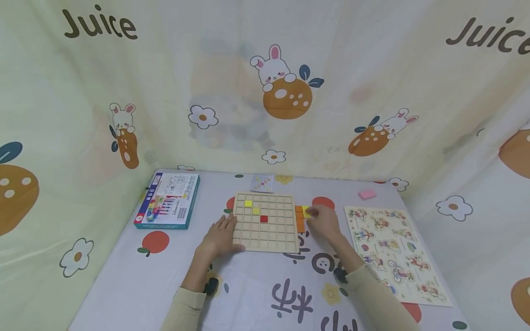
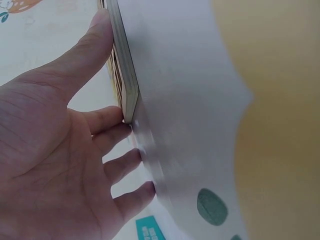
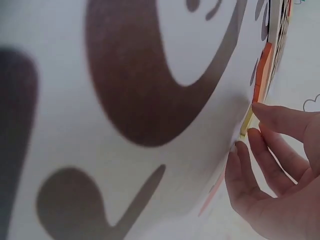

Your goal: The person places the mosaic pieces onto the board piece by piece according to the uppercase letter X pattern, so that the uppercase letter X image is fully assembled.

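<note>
A square wooden grid board (image 1: 248, 234) lies on the table, carrying two yellow squares (image 1: 248, 203) and one red square (image 1: 263, 219). My left hand (image 1: 220, 236) rests at the board's near left corner, thumb along the front edge and fairly straight fingers against the left side; the left wrist view shows the board edge (image 2: 127, 75) between them. Right of the board, orange square tiles (image 1: 300, 225) sit against its edge. There my right hand (image 1: 325, 222) pinches a yellow tile (image 1: 306, 212) between thumb and fingertips, low beside the orange ones; its yellow edge (image 3: 246, 124) shows in the right wrist view.
Behind the board lies a small pattern card (image 1: 262, 183) with a coloured grid. A boxed set (image 1: 167, 200) is at the far left. On the right are a sticker-like picture sheet (image 1: 393, 253) and a pink block (image 1: 367, 194). A printed curtain (image 1: 232, 69) surrounds the table.
</note>
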